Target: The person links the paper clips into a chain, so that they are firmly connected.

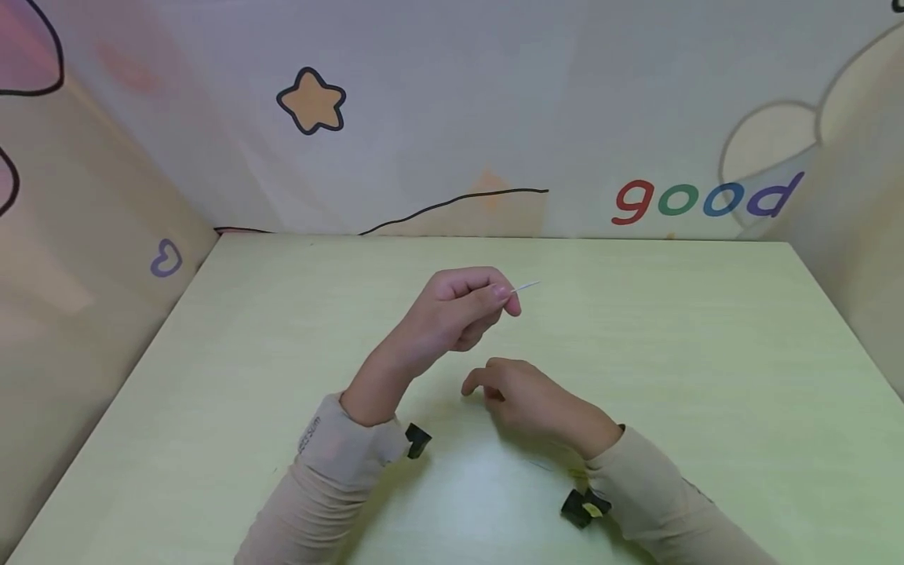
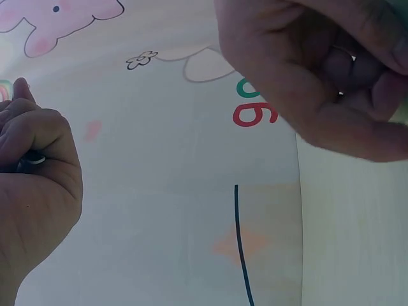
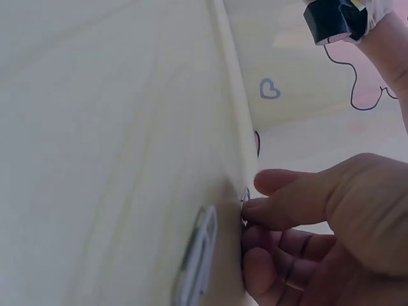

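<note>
My left hand [image 1: 459,310] is raised over the table and pinches a thin white paper clip [image 1: 526,286] between thumb and index finger; it shows almost edge-on and juts out to the right. A curved, shiny bit of metal [image 2: 32,159] shows among the left hand's curled fingers in the left wrist view. Lower and to the right, my right hand [image 1: 526,400] is down close to the tabletop. Its thumb and fingertips pinch a small silver paper clip [image 3: 245,194], mostly hidden by them. Another paper clip [image 3: 199,258] lies on the table beside that hand.
The pale green table [image 1: 671,353] meets a printed backdrop [image 1: 452,102] at its far edge, and patterned side walls [image 1: 78,235] rise left and right. A black camera sits at each wrist, one under the left cuff [image 1: 418,441] and one by the right cuff [image 1: 585,508].
</note>
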Tool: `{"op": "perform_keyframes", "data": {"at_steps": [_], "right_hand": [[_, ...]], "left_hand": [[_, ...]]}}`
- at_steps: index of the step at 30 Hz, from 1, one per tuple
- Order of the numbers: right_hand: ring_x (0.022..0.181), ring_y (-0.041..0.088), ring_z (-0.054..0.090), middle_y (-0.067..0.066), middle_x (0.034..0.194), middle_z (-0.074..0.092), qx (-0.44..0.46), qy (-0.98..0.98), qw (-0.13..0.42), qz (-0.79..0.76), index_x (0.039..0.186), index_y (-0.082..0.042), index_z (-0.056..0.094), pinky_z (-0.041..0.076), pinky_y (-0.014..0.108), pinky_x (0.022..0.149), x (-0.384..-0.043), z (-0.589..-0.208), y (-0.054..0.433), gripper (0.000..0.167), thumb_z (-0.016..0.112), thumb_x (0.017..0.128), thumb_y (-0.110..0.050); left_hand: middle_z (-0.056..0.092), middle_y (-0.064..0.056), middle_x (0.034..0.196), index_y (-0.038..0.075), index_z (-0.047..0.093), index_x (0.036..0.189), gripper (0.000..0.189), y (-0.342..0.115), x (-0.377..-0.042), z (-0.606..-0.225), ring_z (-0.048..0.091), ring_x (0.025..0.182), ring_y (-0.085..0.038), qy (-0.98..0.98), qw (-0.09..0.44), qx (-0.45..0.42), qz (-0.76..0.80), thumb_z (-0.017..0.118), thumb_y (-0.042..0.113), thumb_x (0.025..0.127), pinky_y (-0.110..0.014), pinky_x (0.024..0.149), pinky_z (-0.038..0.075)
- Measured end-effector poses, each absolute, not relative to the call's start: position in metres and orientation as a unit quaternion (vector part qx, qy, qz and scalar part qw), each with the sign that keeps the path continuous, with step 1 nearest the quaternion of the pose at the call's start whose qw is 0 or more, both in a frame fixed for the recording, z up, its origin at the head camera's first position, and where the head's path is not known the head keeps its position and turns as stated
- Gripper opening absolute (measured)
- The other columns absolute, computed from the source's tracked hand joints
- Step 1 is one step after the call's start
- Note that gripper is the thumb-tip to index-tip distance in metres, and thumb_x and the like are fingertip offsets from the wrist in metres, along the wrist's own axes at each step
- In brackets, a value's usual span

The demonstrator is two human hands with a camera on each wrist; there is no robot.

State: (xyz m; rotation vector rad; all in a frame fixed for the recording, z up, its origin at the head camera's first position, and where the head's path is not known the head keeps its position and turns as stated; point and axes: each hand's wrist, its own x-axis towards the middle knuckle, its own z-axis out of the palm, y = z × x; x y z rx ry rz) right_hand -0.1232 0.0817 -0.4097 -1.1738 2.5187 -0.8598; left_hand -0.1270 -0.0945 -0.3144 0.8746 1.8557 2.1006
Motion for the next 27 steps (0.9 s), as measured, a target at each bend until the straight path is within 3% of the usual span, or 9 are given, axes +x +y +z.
{"op": "perform_keyframes", "data": {"at_steps": [7,12,23,27], "right_hand": [[0.065,0.012,0.043,-0.004,0.079,0.047,-0.406,0.875,0.102,-0.242,0.105,-0.012,0.068,0.041,0.028,0.061,-0.1181,-0.4084,0.0830,0.025,0.057,0.090,0.005],[0.061,0.012,0.040,-0.004,0.077,0.044,-0.426,0.876,0.077,-0.213,0.110,-0.014,0.066,0.039,0.026,0.056,-0.1164,-0.4100,0.0824,0.031,0.055,0.088,0.005],[0.069,0.013,0.051,-0.007,0.079,0.053,-0.408,0.877,0.100,-0.232,0.099,-0.011,0.059,0.046,0.030,0.066,-0.1180,-0.4093,0.0817,0.022,0.052,0.084,0.003],[0.068,0.011,0.048,-0.009,0.074,0.049,-0.398,0.873,0.117,-0.257,0.085,-0.014,0.054,0.043,0.029,0.065,-0.1192,-0.4092,0.0836,0.017,0.052,0.085,0.003]], "left_hand": [[0.028,-0.003,0.055,-0.007,0.062,0.094,0.025,-0.0920,-0.1269,-0.3128,0.020,0.047,-0.014,0.627,0.111,0.295,0.713,0.051,0.014,0.102,-0.025,0.044,0.015],[0.029,-0.003,0.056,-0.005,0.063,0.092,0.024,-0.0913,-0.1265,-0.3138,0.020,0.047,-0.014,0.629,0.116,0.287,0.713,0.051,0.014,0.101,-0.024,0.044,0.016],[0.029,-0.003,0.055,-0.005,0.062,0.091,0.025,-0.0898,-0.1277,-0.3154,0.019,0.047,-0.013,0.625,0.116,0.291,0.715,0.051,0.015,0.100,-0.024,0.044,0.015],[0.029,-0.003,0.056,-0.003,0.063,0.089,0.024,-0.0892,-0.1277,-0.3158,0.018,0.048,-0.013,0.625,0.121,0.286,0.717,0.052,0.016,0.100,-0.024,0.044,0.015]]}}
